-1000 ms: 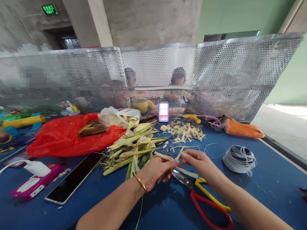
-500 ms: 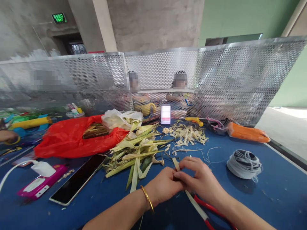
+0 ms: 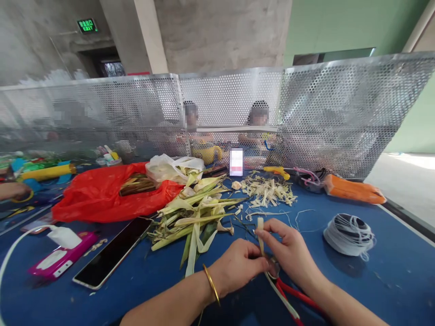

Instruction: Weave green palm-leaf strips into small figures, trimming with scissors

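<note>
Strip of pale leaf [image 3: 261, 242] stands near upright between both hands, gripped: left hand [image 3: 239, 267] has thumb and fingers closed on its lower part, right hand [image 3: 290, 249] pinches near the top. Pale length trails below toward 5 o'clock; cannot tell if same piece. From the hands, on blue table [image 3: 390, 267]: red scissor handles [image 3: 301, 296] at 5, leaf pile [image 3: 190, 217] at 10, shreds [image 3: 270, 192] at 12, string spool [image 3: 343, 242] at 3.
</note>
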A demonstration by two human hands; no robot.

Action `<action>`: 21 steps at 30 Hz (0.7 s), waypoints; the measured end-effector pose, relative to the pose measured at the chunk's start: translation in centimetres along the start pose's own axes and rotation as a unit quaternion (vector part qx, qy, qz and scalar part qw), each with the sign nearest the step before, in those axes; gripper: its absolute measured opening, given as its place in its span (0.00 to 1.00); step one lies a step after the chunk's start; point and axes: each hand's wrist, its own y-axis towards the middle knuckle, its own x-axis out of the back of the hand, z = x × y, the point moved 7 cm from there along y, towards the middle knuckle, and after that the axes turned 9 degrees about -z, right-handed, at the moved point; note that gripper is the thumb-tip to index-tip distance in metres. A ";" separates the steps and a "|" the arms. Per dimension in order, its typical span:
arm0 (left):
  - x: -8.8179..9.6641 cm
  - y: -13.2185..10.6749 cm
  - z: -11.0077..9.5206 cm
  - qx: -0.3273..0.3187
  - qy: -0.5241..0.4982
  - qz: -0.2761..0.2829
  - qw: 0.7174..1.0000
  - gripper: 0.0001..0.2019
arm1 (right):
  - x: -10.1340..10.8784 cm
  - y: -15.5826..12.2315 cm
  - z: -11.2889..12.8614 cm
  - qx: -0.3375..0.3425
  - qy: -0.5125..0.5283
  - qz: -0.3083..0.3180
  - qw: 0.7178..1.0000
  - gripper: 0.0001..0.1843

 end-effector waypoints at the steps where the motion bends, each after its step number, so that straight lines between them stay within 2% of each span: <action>1: 0.4 0.1 0.0 0.010 -0.013 -0.017 1.000 0.14 | 0.5 0.4 -0.5 -0.015 0.010 -0.023 1.000 0.11; 3: 1.2 0.4 -0.1 0.027 -0.050 -0.060 0.997 0.16 | 1.4 1.2 -1.9 -0.072 0.041 -0.073 0.994 0.19; 4: 1.6 0.6 -0.1 0.032 -0.069 -0.078 0.994 0.16 | 1.4 1.4 -2.6 -0.111 0.062 -0.075 0.989 0.23; 5: 1.9 0.7 -0.2 0.036 -0.084 -0.090 0.992 0.17 | 1.1 1.4 -3.1 -0.151 0.088 -0.051 0.983 0.25; 7: 2.0 0.9 -0.1 0.040 -0.099 -0.093 0.990 0.18 | -0.5 0.9 -3.3 -0.208 0.151 0.037 0.966 0.24; 9: 1.7 1.0 0.0 0.039 -0.099 -0.080 0.991 0.20 | -1.7 0.2 -2.7 -0.224 0.201 0.105 0.948 0.24; 11: 1.4 0.9 -0.1 0.029 -0.095 -0.065 0.993 0.19 | -2.1 -0.2 -2.2 -0.217 0.218 0.116 0.944 0.24; 15: 0.7 0.7 -0.2 0.010 -0.092 -0.037 0.995 0.16 | -1.9 0.1 -2.4 -0.201 0.188 0.081 0.958 0.25; 18: 0.9 0.7 0.2 0.030 -0.113 -0.054 0.992 0.15 | -1.3 0.6 -2.9 -0.187 0.150 0.056 0.969 0.26; 20: 1.4 0.9 0.7 0.061 -0.152 -0.085 0.983 0.16 | 0.6 1.2 -2.5 -0.123 0.097 -0.024 0.987 0.24; 21: 1.7 1.0 0.8 0.073 -0.175 -0.102 0.977 0.17 | 1.8 1.4 -1.8 -0.064 0.056 -0.079 0.993 0.22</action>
